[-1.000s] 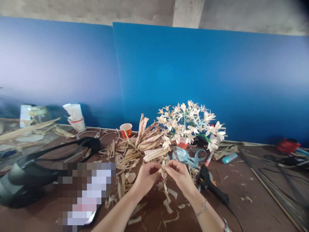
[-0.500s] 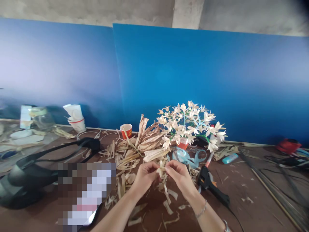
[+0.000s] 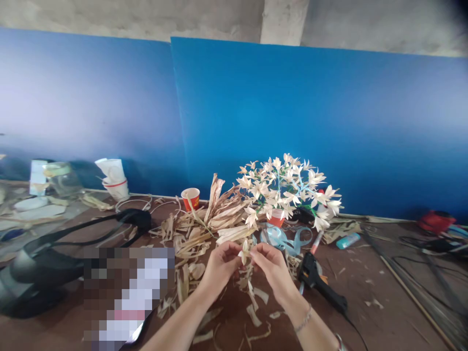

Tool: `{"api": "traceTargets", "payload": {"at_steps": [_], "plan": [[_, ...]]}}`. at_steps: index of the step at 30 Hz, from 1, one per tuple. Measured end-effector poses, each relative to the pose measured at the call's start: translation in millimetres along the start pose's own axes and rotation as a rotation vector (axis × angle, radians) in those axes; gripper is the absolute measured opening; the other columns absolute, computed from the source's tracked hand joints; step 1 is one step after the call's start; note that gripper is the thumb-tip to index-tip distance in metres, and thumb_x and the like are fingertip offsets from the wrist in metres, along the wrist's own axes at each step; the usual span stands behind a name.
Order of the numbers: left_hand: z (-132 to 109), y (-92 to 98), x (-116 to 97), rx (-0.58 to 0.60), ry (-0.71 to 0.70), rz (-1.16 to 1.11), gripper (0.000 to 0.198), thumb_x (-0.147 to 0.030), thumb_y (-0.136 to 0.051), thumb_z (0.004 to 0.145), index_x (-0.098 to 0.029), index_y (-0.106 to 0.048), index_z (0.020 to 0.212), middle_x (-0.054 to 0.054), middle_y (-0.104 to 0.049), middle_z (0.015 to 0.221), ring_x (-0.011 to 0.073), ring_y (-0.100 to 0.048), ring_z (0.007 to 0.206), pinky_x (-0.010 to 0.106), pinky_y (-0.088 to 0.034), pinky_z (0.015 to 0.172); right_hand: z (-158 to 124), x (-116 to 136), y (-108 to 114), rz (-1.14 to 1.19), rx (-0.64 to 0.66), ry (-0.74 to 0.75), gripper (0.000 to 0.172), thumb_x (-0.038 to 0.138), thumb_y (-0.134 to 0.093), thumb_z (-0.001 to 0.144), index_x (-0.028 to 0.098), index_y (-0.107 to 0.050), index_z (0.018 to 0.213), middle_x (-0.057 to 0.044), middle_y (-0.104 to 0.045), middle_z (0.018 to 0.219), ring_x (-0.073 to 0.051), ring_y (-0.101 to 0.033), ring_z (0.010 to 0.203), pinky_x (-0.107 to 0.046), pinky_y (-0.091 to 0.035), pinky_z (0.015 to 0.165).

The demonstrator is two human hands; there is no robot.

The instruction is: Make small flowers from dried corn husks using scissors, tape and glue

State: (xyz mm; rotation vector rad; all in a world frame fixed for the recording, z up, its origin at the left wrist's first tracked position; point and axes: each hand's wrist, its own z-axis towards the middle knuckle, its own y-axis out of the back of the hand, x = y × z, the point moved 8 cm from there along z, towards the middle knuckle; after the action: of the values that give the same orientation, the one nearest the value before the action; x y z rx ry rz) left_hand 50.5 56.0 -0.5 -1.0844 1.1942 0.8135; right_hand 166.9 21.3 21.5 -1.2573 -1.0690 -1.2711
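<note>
A small cream flower (image 3: 244, 252), made of dried husk petals, is pinched between both hands above the table. My left hand (image 3: 224, 263) has its fingers closed on the flower's left side. From the right, my right hand (image 3: 268, 261) grips a petal with thumb and forefinger. Just behind stands a bunch of similar husk flowers (image 3: 288, 187) on green and blue stems in a red paper cup (image 3: 277, 218). Dried corn husks (image 3: 228, 207) lie in a pile behind my left hand, and cut husk scraps (image 3: 254, 302) are strewn below the hands.
A black hot glue gun (image 3: 321, 282) lies right of my right hand, its cord running forward. Light blue ribbon (image 3: 288, 241) and a turquoise lighter-like item (image 3: 348, 241) are nearby. At left are a phone (image 3: 135, 302), partly blurred, black straps (image 3: 91, 239) and another red cup (image 3: 190, 198).
Both hands stay almost in place. The flower is turned slightly between the fingertips, its petals now pointing a little differently.
</note>
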Motion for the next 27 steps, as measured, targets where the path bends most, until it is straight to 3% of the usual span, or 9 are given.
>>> {"api": "traceTargets", "payload": {"at_steps": [9, 20, 27], "plan": [[-1, 0.5, 2, -0.011, 0.009, 0.017, 0.031, -0.041, -0.068, 0.061, -0.013, -0.056, 0.067, -0.002, -0.056, 0.043, 0.0066, -0.043, 0.034, 0.018, -0.032, 0.037, 1, -1, 2, 0.007, -0.024, -0.014, 0.033, 0.047, -0.062, 0.068, 0.016, -0.055, 0.062, 0.003, -0.048, 0.054, -0.008, -0.039, 0.05, -0.022, -0.031, 0.049], [2, 2.3, 4, -0.002, 0.04, 0.066, 0.026, -0.038, -0.065, 0.065, -0.014, -0.055, 0.068, -0.002, -0.057, 0.045, 0.008, -0.047, 0.037, 0.018, -0.033, 0.039, 1, -4, 2, 0.089, -0.068, -0.07, 0.032, 0.045, -0.066, 0.064, 0.016, -0.055, 0.061, 0.003, -0.049, 0.054, -0.007, -0.037, 0.047, -0.02, -0.025, 0.043], [-1, -1.9, -9, 0.003, -0.093, 0.111, 0.022, -0.033, -0.065, 0.065, -0.016, -0.056, 0.074, -0.004, -0.057, 0.052, 0.0099, -0.052, 0.041, 0.019, -0.037, 0.04, 2, -7, 2, 0.079, -0.07, -0.071, 0.028, 0.043, -0.065, 0.065, 0.016, -0.057, 0.063, 0.004, -0.049, 0.054, -0.007, -0.038, 0.048, -0.021, -0.025, 0.044]]}}
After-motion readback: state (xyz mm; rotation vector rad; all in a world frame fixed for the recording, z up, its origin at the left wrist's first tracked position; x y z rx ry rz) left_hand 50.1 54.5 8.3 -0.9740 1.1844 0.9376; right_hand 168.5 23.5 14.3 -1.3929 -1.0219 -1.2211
